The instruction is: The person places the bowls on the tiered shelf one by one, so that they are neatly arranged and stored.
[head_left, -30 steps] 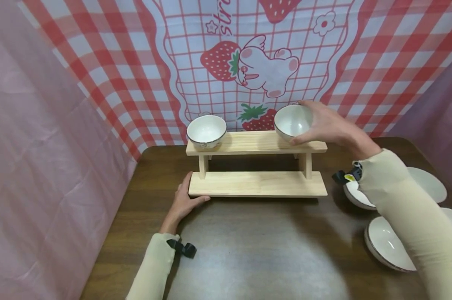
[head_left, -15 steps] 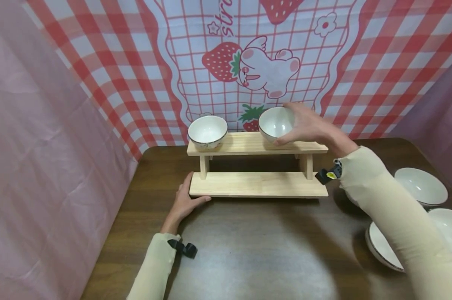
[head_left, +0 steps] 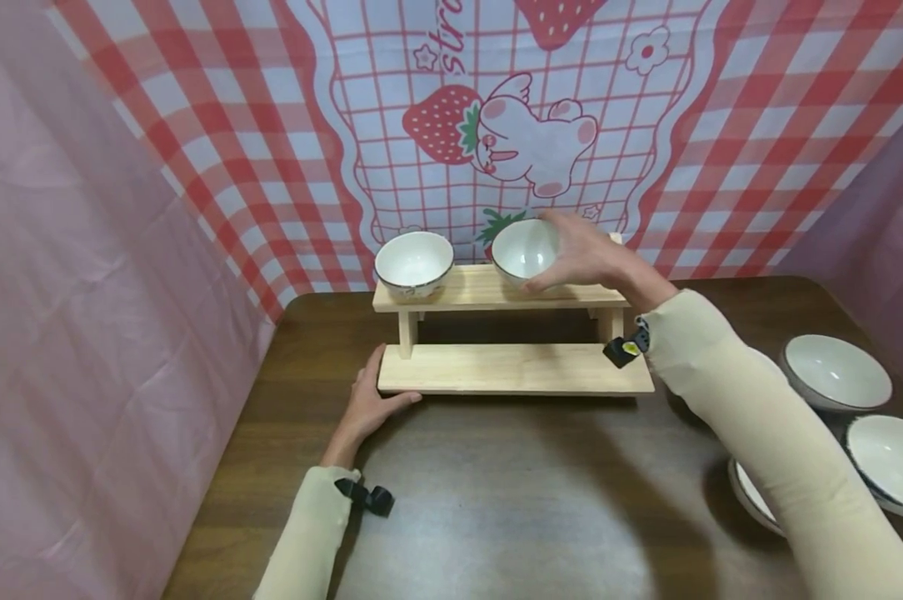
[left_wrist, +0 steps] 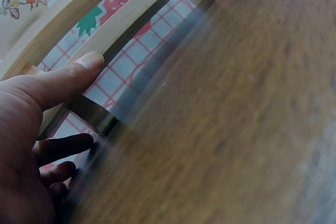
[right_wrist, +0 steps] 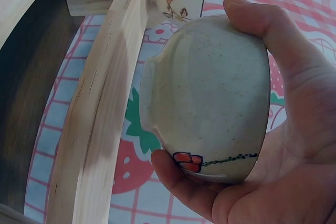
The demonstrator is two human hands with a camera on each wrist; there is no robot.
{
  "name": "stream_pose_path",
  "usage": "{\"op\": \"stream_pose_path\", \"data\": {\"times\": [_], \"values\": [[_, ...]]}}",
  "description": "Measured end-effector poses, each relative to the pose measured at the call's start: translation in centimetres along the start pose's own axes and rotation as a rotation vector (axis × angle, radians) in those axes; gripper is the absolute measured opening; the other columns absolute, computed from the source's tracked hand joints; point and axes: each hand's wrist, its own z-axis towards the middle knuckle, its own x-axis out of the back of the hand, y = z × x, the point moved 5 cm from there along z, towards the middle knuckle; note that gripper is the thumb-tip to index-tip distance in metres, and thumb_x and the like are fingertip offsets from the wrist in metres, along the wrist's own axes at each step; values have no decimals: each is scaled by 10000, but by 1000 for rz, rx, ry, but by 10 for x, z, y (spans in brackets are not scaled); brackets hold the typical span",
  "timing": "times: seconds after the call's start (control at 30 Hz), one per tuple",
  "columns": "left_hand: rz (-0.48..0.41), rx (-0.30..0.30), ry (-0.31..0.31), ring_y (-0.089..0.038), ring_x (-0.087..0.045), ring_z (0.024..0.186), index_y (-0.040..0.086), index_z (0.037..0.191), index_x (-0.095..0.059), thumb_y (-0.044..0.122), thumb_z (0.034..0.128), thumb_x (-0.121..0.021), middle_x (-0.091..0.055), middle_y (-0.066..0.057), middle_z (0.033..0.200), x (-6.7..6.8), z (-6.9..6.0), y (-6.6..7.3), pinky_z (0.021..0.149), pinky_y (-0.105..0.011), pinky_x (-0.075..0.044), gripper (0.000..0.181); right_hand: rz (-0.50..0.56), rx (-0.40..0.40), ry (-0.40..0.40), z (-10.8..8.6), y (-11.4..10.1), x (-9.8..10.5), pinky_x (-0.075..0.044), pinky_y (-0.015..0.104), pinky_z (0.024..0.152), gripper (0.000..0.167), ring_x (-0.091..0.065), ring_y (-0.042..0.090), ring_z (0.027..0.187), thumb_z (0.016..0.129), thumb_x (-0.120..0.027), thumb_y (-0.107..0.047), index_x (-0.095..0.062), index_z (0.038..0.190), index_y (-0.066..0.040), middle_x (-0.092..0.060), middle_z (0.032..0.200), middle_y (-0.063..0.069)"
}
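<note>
Compared with the frame a second ago, the right hand (head_left: 582,254) and its ceramic bowl (head_left: 522,250) have shifted leftward along the upper shelf (head_left: 470,287), from near its right end to about its middle; the left hand (head_left: 365,408) and the flower-patterned bowl (head_left: 414,262) keep their places.

The right hand's thumb and fingers hold the ceramic bowl by opposite sides, mouth upward. In the right wrist view its speckled exterior bears a red flower outlined in dark, and cloth shows between its foot and the board. The flower-patterned bowl stands upright at the left end of the same shelf, the two bowls apart.

The left hand grips the left front corner of the two-tier wooden stand (head_left: 511,367) at its lower board, thumb along the front edge, fingers round the end.

The stand rests on a brown wood-grain table (head_left: 496,500), in front of a red-and-white strawberry-print cloth (head_left: 549,142). At the table's right side are a rear white bowl (head_left: 837,371) and, nearer the viewer, a front white bowl (head_left: 897,467); another bowl (head_left: 744,500) is largely hidden by the right sleeve (head_left: 759,417). A pink drape (head_left: 122,333) hangs at the left.
</note>
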Motion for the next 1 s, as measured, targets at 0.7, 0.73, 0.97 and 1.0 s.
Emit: {"op": "stream_pose_path", "data": {"times": [0.7,0.73,0.97,1.0], "values": [[-2,1,-4,-404,-364,1407,138,1592,-245,298,755,-884,-379,-181,1585,1,0,-1,1150,-627,-303,1066,3,-18,-25,19,-7,-25,-483,541,1011,1102,-491,363,1207,636,-911,-259,-306,1522,-9,-472,1371,228],[-3,1,-4,-403,-363,1408,138,1593,-244,300,755,-884,-377,-180,1586,1,1,-1,1151,-627,-302,1067,2,-23,-26,19,-8,-26,-478,542,1019,1114,-486,362,1214,637,-911,-258,-293,1529,-9,-466,1380,228],[6,3,-12,-397,-356,1418,140,1595,-235,319,759,-881,-368,-171,1596,0,1,-2,1153,-627,-298,1072,16,-12,-19,24,-7,-31,-480,532,1023,1079,-495,351,1209,631,-912,-239,-327,1506,-5,-493,1359,210],[8,3,-12,-396,-357,1418,141,1596,-235,321,760,-881,-367,-170,1597,0,1,-2,1152,-627,-299,1071,16,-9,-16,25,-7,-32,-486,528,1016,1073,-505,349,1200,626,-914,-238,-337,1500,-5,-502,1350,207]]}}
